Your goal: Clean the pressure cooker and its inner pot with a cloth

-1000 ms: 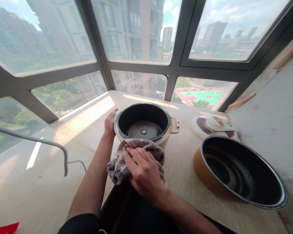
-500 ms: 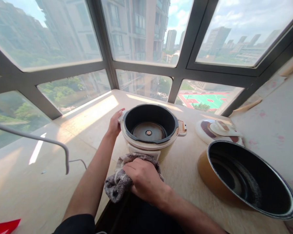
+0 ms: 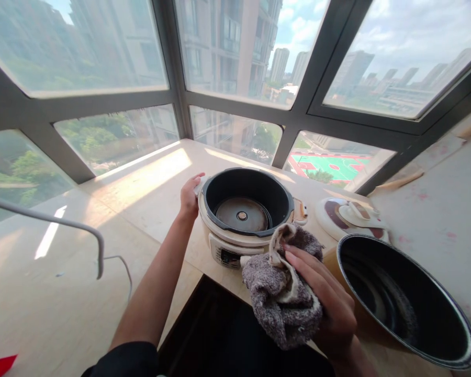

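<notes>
A rice cooker body [image 3: 235,248] without its inner pot stands upright on the sill counter, its dark cavity showing a round heating plate [image 3: 242,215]. At its left side, my left hand [image 3: 190,196] is closed round the side handle, most of which the fingers hide. My right hand [image 3: 329,293] grips a bunched grey-brown cloth [image 3: 280,293] in front of the cooker's right side, and the cloth's upper end overlaps the rim there. Whether the cloth touches the cooker I cannot tell.
To the right, a tan inner pot [image 3: 408,303] with a black inside lies tilted. Behind it rests the cooker lid [image 3: 351,217] by the papered wall. A grey cable [image 3: 63,217] crosses the left, above a red object [image 3: 0,365]. Windows frame the back.
My right hand has lifted the cloth off the cooker's front and carried it right and toward me, uncovering the control panel. My left hand stays on the handle.
</notes>
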{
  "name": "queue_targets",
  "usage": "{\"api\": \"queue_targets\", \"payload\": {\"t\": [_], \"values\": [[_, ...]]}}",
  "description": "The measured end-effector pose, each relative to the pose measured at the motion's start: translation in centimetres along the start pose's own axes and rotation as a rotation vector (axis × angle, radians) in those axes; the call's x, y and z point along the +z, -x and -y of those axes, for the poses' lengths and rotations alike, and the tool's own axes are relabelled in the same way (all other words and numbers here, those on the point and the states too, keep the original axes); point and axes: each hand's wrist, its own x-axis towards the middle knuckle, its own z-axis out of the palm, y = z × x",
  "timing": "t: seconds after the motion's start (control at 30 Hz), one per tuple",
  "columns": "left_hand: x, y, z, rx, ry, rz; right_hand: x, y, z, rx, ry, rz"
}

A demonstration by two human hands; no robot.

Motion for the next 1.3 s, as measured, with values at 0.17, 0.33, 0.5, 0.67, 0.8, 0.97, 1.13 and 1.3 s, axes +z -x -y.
{"api": "queue_targets", "payload": {"t": [0.17,0.33,0.5,0.67,0.8,0.97,1.13,1.3], "values": [[0.2,0.1,0.1,0.025,-0.011,-0.024,1.4,-3.2,-0.7,-0.116,0.042,0.263],[0.3,0.1,0.5,0.022,0.013,-0.060,2.7,-6.1,1.3,-0.121,0.272,0.468],[0.4,0.2,0.4,0.026,0.007,-0.075,4.3,-7.0,3.4,-0.186,0.503,0.547],[0.3,0.5,0.2,0.062,-0.016,-0.061,4.6,-6.8,4.6,-0.233,0.587,0.625],[0.4,0.6,0.2,0.054,0.001,-0.073,4.8,-7.6,4.8,-0.176,0.533,0.627],[0.7,0.8,0.3,0.056,0.009,-0.118,5.9,-8.9,4.7,-0.109,0.446,0.646],[0.9,1.0,0.0,0.050,0.004,-0.134,6.1,-9.0,4.6,-0.004,0.149,0.658],[0.5,1.0,-0.3,0.037,-0.065,-0.112,7.0,-6.7,5.4,0.005,-0.198,0.646]]}}
